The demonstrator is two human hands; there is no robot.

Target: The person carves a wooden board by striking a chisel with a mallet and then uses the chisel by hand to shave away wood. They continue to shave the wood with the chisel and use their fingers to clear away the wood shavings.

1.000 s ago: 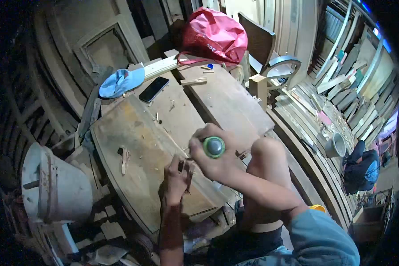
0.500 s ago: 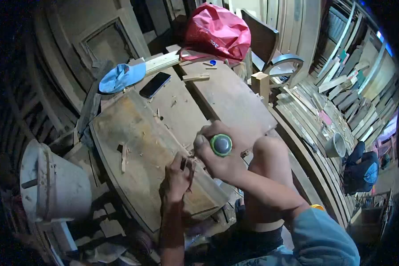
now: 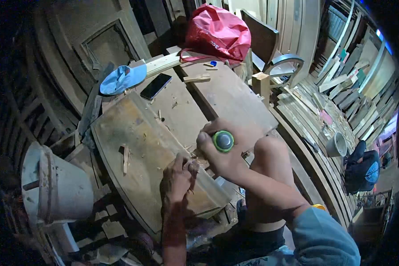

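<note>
My right hand (image 3: 224,162) is wrapped round a tool handle (image 3: 223,141), whose round grey end with a green ring faces up at me. The hand hides the rest of that tool, so its kind does not show. Close by on the left, my left hand (image 3: 180,177) rests at the raised edge of a wooden panel (image 3: 139,128). Its fingers are curled and pressed together, and what is between them is hidden. Small wood chips (image 3: 193,153) lie between the two hands. A split piece of wood (image 3: 126,159) is on the panel.
A phone (image 3: 156,86), a blue cap (image 3: 122,79) and a red bag (image 3: 218,33) are at the far side of the work surface. A white bucket (image 3: 68,188) stands at left. Stacked planks (image 3: 312,146) run along the right, where a person (image 3: 362,170) sits.
My right hand and the tool handle have shifted very slightly right and down. The left hand keeps its place at the panel's edge, and the whole view has moved a little.
</note>
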